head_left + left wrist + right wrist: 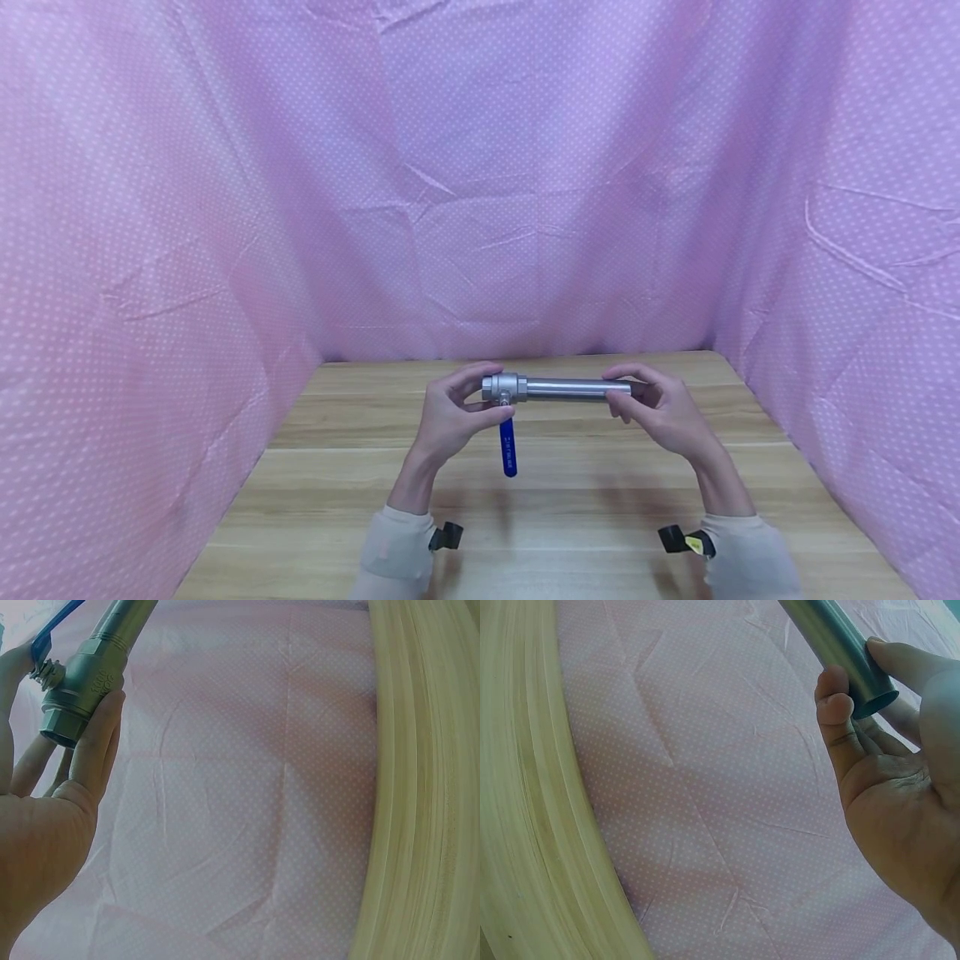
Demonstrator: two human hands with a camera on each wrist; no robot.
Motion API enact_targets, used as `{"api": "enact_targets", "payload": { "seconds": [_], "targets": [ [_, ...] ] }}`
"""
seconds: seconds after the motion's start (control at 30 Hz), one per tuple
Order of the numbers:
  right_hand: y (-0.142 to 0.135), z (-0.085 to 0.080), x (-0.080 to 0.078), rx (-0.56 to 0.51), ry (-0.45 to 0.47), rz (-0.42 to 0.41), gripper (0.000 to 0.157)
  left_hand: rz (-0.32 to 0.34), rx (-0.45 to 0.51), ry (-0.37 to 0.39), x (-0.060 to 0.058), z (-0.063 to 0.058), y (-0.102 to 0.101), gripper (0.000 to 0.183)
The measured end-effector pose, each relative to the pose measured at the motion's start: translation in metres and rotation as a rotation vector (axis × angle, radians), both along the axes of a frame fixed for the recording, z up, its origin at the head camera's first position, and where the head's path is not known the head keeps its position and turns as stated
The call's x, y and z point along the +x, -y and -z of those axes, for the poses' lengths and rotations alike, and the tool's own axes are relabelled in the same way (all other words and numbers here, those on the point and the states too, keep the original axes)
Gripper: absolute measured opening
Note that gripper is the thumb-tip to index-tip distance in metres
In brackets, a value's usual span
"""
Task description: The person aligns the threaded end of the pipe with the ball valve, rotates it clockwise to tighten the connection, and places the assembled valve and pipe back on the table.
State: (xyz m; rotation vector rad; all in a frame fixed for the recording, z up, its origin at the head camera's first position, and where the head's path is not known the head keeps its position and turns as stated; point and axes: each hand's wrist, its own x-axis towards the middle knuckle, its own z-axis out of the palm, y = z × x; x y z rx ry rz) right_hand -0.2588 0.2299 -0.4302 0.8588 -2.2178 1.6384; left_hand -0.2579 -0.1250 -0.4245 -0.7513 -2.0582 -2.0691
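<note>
A metal ball valve (508,386) with a blue lever handle (508,450) is joined end to end with a straight steel pipe (570,389). Together they are held level above the table. My left hand (453,412) grips the valve body, fingers behind and thumb by the base of the lever, which points toward me. At the pipe's free right end, my right hand (663,412) pinches the tube between thumb and fingers. The left wrist view shows the hex end of the valve (66,724) near the palm. In the right wrist view the pipe's open rim (876,703) faces the palm.
Under the hands lies a wood-grain table (555,517). Pink dotted cloth (525,183) hangs behind it and along both sides. A small black camera is strapped to each wrist, the left one (447,536) and the right one (673,539).
</note>
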Motion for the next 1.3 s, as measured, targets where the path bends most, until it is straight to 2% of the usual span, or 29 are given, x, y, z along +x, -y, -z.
{"api": "enact_targets", "payload": {
  "seconds": [0.17,0.3,0.63,0.9,1.3],
  "targets": [
    [-0.0024,0.0015,-0.0002,-0.021,0.000,-0.043,0.040,-0.002,-0.002,-0.007,0.0004,0.0009,0.0001,0.061],
    [-0.0033,0.0026,-0.0006,-0.028,0.008,-0.062,0.042,-0.008,-0.007,-0.011,0.0009,0.0014,0.0000,0.061],
    [-0.0044,0.0010,0.0017,0.019,0.032,0.000,0.038,-0.012,-0.009,0.016,0.0003,0.0010,-0.0016,0.060],
    [-0.0037,0.0001,0.0012,0.028,0.044,0.006,0.035,-0.011,-0.003,0.003,-0.0006,0.0023,-0.0008,0.060],
    [-0.0012,0.0027,-0.0010,0.004,-0.023,-0.010,0.029,-0.005,0.005,0.012,0.0004,-0.0001,-0.0005,0.062]
  ]
}}
